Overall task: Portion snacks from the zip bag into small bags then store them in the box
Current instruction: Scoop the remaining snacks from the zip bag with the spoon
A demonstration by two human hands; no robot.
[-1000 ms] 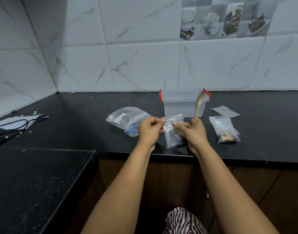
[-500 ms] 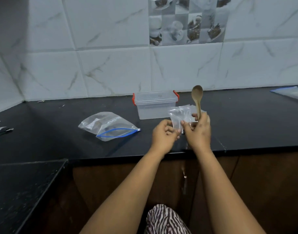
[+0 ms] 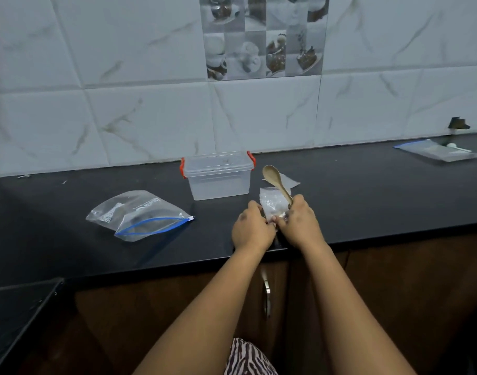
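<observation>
Zip bag point(image 3: 139, 215) left of box point(image 3: 217, 176) on counter point(image 3: 367, 190); small bag point(image 3: 273, 202) w/ spoon point(image 3: 277, 183) right-front of box.

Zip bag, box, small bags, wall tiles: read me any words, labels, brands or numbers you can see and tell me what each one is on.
Nothing here can be read for certain.
Zip bag: pale printed lettering near its top edge, too blurred to read.
Zip bag: a white label with dark print on its left side, too small to read.
Box: no text visible.
Small bag in the hands: no text visible.
Picture tile: cups and desserts only, no words.
</observation>
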